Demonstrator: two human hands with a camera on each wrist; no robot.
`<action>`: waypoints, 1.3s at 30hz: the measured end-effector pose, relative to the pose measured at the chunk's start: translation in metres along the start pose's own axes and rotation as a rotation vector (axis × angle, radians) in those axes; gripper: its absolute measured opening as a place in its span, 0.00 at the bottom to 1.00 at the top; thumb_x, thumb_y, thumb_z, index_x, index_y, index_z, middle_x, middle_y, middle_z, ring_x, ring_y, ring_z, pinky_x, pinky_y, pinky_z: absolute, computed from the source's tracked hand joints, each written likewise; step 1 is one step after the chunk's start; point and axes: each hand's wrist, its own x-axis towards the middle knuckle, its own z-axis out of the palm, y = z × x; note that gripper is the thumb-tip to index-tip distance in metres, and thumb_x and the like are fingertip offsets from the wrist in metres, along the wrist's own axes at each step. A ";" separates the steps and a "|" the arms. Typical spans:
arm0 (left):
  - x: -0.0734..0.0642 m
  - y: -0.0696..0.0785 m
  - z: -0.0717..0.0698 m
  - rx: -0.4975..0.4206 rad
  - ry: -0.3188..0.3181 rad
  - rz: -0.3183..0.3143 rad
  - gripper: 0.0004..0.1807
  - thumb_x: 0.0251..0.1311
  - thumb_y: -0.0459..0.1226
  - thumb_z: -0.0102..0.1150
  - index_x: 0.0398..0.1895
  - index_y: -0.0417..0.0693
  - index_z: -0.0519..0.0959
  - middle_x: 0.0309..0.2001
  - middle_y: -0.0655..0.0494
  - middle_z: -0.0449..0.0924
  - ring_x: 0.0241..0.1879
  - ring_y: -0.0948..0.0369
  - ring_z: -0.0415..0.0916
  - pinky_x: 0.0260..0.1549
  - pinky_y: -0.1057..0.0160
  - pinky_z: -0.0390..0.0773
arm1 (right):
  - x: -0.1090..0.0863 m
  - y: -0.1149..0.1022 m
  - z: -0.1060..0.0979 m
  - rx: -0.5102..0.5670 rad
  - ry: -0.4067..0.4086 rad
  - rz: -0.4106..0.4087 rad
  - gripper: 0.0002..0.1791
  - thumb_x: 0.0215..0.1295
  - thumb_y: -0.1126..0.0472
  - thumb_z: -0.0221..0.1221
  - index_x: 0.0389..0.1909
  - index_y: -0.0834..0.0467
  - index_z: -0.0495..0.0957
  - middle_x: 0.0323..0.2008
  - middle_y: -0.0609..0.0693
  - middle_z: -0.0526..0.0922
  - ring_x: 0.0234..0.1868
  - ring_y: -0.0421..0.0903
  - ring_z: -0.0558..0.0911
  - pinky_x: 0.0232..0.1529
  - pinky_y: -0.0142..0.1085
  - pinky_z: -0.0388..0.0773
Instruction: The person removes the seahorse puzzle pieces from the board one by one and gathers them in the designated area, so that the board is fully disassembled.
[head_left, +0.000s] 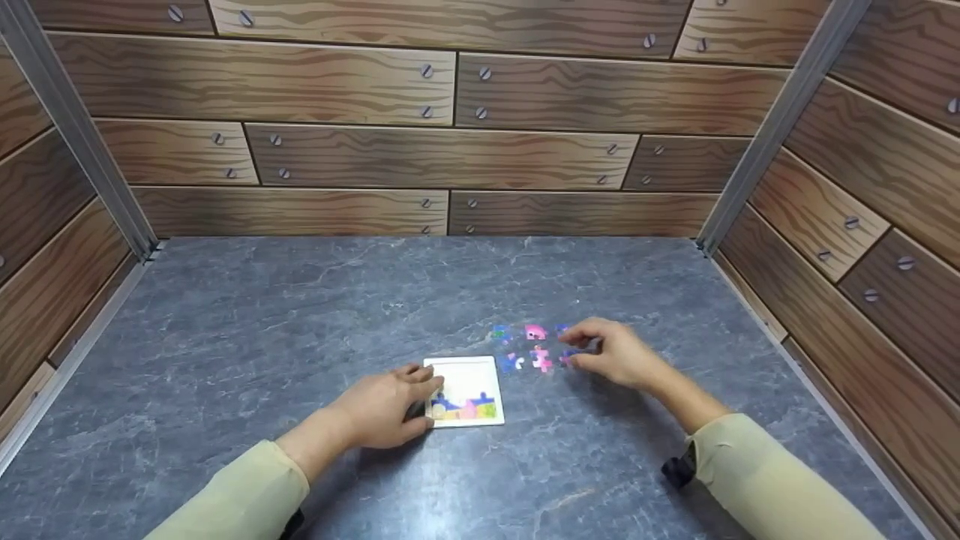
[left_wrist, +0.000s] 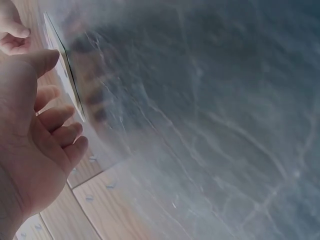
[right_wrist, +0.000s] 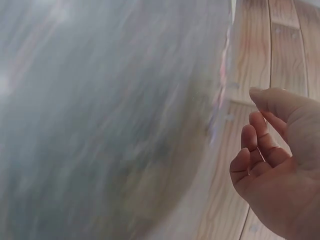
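A small square puzzle tray (head_left: 466, 375) with a white base lies on the table, a row of colourful pieces (head_left: 469, 409) filling its lower part. My left hand (head_left: 382, 409) rests at the tray's left side, fingers over the rim and thumb by the near left corner. In the left wrist view the tray (left_wrist: 67, 70) appears almost edge-on. Loose jigsaw pieces lie in two rows right of the tray, among them a pink one (head_left: 535, 332) and a blue-white one (head_left: 512, 362). Over the rightmost pieces, my right hand (head_left: 619, 352) hovers with thumb and fingertips apart, partly covering them.
The grey marbled tabletop (head_left: 315, 300) reaches back to a wood-patterned wall (head_left: 360, 157). Similar panels (head_left: 862, 225) stand on both sides, with metal posts at the corners. A dark band (head_left: 679, 469) shows at the right sleeve cuff.
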 end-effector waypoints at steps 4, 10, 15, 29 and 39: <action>0.000 -0.003 0.000 -0.007 -0.016 0.007 0.34 0.77 0.51 0.59 0.79 0.46 0.70 0.78 0.41 0.66 0.78 0.42 0.61 0.71 0.39 0.68 | 0.009 -0.022 0.013 0.015 -0.027 -0.055 0.15 0.62 0.67 0.73 0.50 0.64 0.87 0.44 0.59 0.87 0.46 0.59 0.85 0.47 0.51 0.84; 0.002 -0.005 0.000 0.023 -0.025 0.003 0.35 0.77 0.53 0.58 0.79 0.45 0.70 0.78 0.43 0.66 0.78 0.42 0.61 0.71 0.41 0.69 | 0.030 -0.059 0.041 0.058 -0.109 -0.112 0.16 0.62 0.66 0.73 0.51 0.65 0.87 0.44 0.61 0.88 0.45 0.62 0.85 0.45 0.52 0.85; 0.002 -0.004 0.002 0.054 -0.024 -0.013 0.36 0.77 0.54 0.58 0.80 0.45 0.69 0.78 0.44 0.66 0.77 0.43 0.63 0.70 0.41 0.70 | 0.047 -0.087 0.068 0.026 -0.211 -0.176 0.16 0.63 0.65 0.72 0.52 0.63 0.87 0.45 0.58 0.89 0.46 0.55 0.85 0.46 0.51 0.85; 0.001 -0.005 0.005 0.034 -0.008 0.003 0.38 0.78 0.54 0.56 0.80 0.41 0.66 0.79 0.42 0.64 0.77 0.42 0.63 0.71 0.42 0.70 | 0.058 -0.095 0.105 0.060 -0.376 -0.092 0.12 0.63 0.65 0.74 0.47 0.60 0.89 0.42 0.48 0.88 0.43 0.39 0.83 0.50 0.35 0.83; 0.000 -0.007 0.005 0.012 0.004 0.010 0.38 0.77 0.53 0.57 0.80 0.40 0.67 0.79 0.42 0.64 0.77 0.42 0.62 0.71 0.41 0.70 | 0.059 -0.093 0.107 0.151 -0.409 -0.048 0.15 0.62 0.67 0.74 0.50 0.62 0.88 0.45 0.49 0.88 0.47 0.42 0.84 0.54 0.37 0.82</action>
